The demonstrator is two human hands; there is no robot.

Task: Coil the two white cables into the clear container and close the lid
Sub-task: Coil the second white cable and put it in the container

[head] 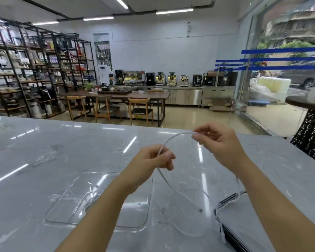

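Note:
Both my hands are raised above a grey marble counter (62,151). My left hand (151,160) pinches a thin white cable (173,138), which arcs up and over to my right hand (220,144), also pinching it. Below the hands the cable hangs in loose loops (189,202) that reach the counter. A clear container (65,202) lies flat on the counter under my left forearm, partly hidden by it. I cannot tell its lid apart from its body. More white cable (219,218) lies at a dark-edged flat object by my right forearm.
A dark-edged flat object (233,237) sits at the lower right. Beyond the counter's far edge (98,122) are a wooden table with chairs, shelves on the left, coffee machines at the back, and a round dark stand (309,128) at the right.

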